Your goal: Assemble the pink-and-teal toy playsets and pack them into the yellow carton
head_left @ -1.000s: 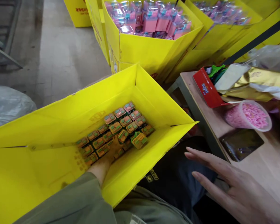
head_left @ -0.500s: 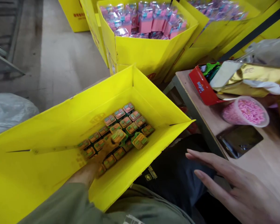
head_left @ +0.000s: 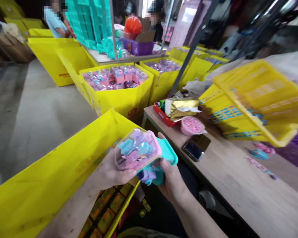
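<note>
Above the near yellow carton [head_left: 72,155], both of my hands hold a small plastic toy box [head_left: 137,150]. It has a clear domed lid with a pink rim, pastel pink, lilac and blue pieces under the lid, and a teal part [head_left: 167,151] on its right side. My left hand [head_left: 111,168] wraps the clear lid from the left, thumb at the lower edge. On the right, my right hand [head_left: 171,175] grips the teal part, its thumb in front. A lilac and blue piece [head_left: 148,176] sticks out below. Rows of similar boxes [head_left: 106,218] lie inside the carton, partly hidden by my left arm.
To the right, a wooden table [head_left: 238,172] bears a phone [head_left: 196,147], a tub of small pink pieces [head_left: 192,125], a red box [head_left: 164,115] and a tilted yellow basket [head_left: 238,109]. Beyond stands another carton [head_left: 121,99] full of pink boxes. People are in the background.
My left hand has come up out of the carton, and my right hand has moved left from an open pose. Both now hold a toy box. The view has tilted upward.
</note>
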Demonstrator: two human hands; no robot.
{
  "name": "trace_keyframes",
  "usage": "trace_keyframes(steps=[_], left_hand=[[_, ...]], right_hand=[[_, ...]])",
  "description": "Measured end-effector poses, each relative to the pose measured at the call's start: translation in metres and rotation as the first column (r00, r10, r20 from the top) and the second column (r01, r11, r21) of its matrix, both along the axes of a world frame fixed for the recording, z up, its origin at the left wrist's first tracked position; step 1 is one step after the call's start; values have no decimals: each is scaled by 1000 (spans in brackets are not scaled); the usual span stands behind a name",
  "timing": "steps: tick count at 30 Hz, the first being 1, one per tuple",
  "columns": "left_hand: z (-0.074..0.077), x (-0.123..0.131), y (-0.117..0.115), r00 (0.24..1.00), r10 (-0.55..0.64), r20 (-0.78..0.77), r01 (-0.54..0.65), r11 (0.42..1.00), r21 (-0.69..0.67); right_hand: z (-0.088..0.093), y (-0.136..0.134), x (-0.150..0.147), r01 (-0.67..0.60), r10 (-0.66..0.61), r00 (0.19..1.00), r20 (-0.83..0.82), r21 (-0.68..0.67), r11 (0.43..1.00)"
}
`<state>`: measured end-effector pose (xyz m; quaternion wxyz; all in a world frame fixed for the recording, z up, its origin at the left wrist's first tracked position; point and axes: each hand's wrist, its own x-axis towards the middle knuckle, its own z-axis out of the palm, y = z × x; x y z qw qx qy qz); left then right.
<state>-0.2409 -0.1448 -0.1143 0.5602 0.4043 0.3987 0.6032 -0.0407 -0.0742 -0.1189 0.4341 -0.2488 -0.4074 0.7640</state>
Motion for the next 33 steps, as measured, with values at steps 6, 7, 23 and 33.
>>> trace_keyframes(steps=[6, 7, 23, 33], left_hand=[[47, 33, 12, 974, -75, -213, 86, 995, 42], [52, 34, 13, 969, -94, -229, 105, 994, 34], [104, 38, 8, 805, 69, -590, 59, 979, 194], [144, 95, 29, 621, 12, -783, 247, 946, 210]], right_hand=[[16, -8, 14, 172, -189, 968, -163, -118, 978], [17, -11, 18, 185, -207, 964, -170, -135, 973], [30, -31, 44, 221, -293, 915, -275, -265, 939], [32, -55, 48, 166, -295, 901, -320, -373, 913]])
